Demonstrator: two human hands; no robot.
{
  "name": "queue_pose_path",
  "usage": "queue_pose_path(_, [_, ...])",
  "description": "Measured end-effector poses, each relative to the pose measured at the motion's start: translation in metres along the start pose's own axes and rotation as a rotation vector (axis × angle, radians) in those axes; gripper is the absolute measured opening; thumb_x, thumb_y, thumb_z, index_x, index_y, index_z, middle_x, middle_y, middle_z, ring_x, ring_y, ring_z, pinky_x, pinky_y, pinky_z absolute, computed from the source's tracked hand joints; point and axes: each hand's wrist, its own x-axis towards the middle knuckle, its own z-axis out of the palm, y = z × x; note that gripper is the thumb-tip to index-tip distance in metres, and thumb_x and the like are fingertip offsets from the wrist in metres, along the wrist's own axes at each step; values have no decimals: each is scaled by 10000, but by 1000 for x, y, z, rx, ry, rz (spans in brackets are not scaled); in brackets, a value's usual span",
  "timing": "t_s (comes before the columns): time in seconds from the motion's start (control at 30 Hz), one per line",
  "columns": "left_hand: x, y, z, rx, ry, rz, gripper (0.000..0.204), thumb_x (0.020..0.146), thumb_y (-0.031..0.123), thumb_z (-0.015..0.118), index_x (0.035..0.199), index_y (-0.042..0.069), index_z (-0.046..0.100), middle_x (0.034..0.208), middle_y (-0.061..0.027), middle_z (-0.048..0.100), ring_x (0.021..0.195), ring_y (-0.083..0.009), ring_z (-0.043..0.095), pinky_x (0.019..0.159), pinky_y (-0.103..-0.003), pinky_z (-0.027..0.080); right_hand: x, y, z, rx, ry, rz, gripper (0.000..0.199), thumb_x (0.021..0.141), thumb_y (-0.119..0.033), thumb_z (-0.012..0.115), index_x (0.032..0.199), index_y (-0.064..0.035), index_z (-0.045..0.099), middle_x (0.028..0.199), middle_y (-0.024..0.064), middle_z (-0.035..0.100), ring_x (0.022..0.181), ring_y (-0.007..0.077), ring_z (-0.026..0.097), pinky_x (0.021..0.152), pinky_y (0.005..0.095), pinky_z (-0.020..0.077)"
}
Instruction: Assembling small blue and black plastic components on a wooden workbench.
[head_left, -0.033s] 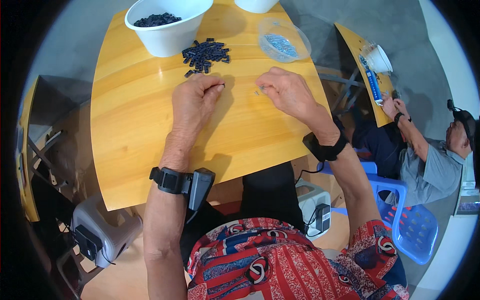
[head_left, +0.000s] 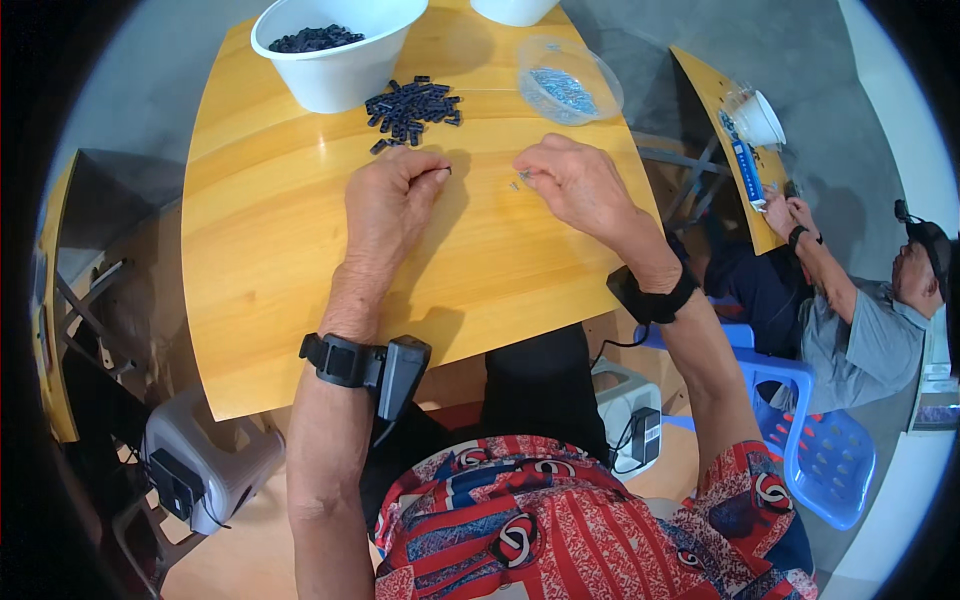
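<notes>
My left hand (head_left: pixel 390 205) rests on the yellow wooden table (head_left: pixel 270 290), its fingers pinched on a small dark part at the fingertips. My right hand (head_left: pixel 580 185) lies a little to the right, pinching a tiny silvery piece. The two sets of fingertips face each other, a short gap apart. Just beyond my left hand lies a pile of small dark parts (head_left: pixel 412 108). Behind it stands a white bowl (head_left: pixel 335 55) holding more of them. A clear plastic dish (head_left: pixel 570 82) of small silvery pieces sits beyond my right hand. Both wrists wear black bands.
A second white bowl (head_left: pixel 512 10) is cut off at the table's far edge. At the right, a seated person (head_left: pixel 860 320) works at another yellow table (head_left: pixel 735 150) with a white bowl (head_left: pixel 757 118). A blue chair (head_left: pixel 825 460), a white box (head_left: pixel 625 405) and a grey device (head_left: pixel 200 460) stand on the floor.
</notes>
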Motion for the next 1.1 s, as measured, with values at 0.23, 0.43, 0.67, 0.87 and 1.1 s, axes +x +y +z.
queue_pose_path(0.23, [0,-2,4,-161,38,-41,109,771,44,679,879,26,683,735,-71,618,668,-176,596,617,-270,467,0,-16,1,-21,-64,25,64,786,-72,613,842,-42,612,805,115,590,713,304,593,627,369,476])
queue_pose_path(0.43, [-1,2,7,-492,-29,-179,84,809,25,662,882,-10,685,730,-3,614,666,-78,540,604,-211,445,-1,-23,8,-90,-24,31,98,793,-85,628,855,-24,583,765,109,587,641,262,589,572,354,465])
queue_pose_path(0.67, [-3,16,2,-654,-172,-320,104,830,42,650,920,12,693,742,-15,645,649,-63,549,601,-197,456,1,-48,-15,1143,-145,549,76,899,-90,567,913,-16,571,796,41,608,607,73,552,509,206,429])
queue_pose_path(0.87, [-3,21,2,-761,-251,-342,115,842,67,651,933,11,693,745,-15,645,656,-66,563,601,-198,465,-4,-43,-8,1500,-66,622,72,885,-77,579,928,-18,579,802,48,614,624,82,561,529,204,441])
queue_pose_path(1.1, [-4,20,2,-748,-275,-351,124,856,77,641,937,-4,688,747,-25,650,648,-71,570,601,-198,478,-6,-46,0,1538,2,632,99,876,-70,593,962,-23,608,784,25,604,622,72,538,527,189,407])
